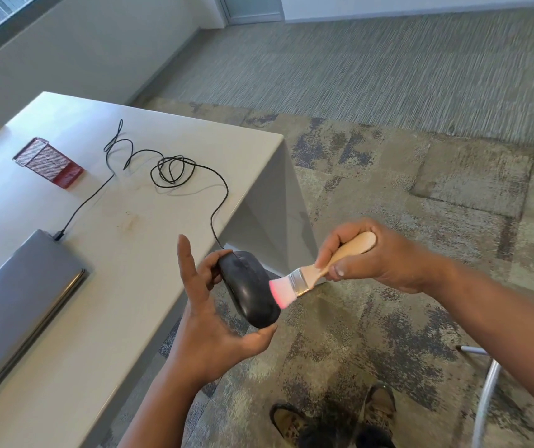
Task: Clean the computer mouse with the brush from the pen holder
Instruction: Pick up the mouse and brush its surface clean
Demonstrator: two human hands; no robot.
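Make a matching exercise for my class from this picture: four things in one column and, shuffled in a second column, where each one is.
Things
1. computer mouse
2. brush
3. red mesh pen holder
4. closed laptop

Places
A. on the table, with the mouse cable plugged into its corner
B. held in the left hand, off the table's edge
C. at the far side of the table, empty
D. gripped by its wooden handle in the right hand, bristles against the mouse

Pairs: 1-B, 2-D, 3-C, 4-A
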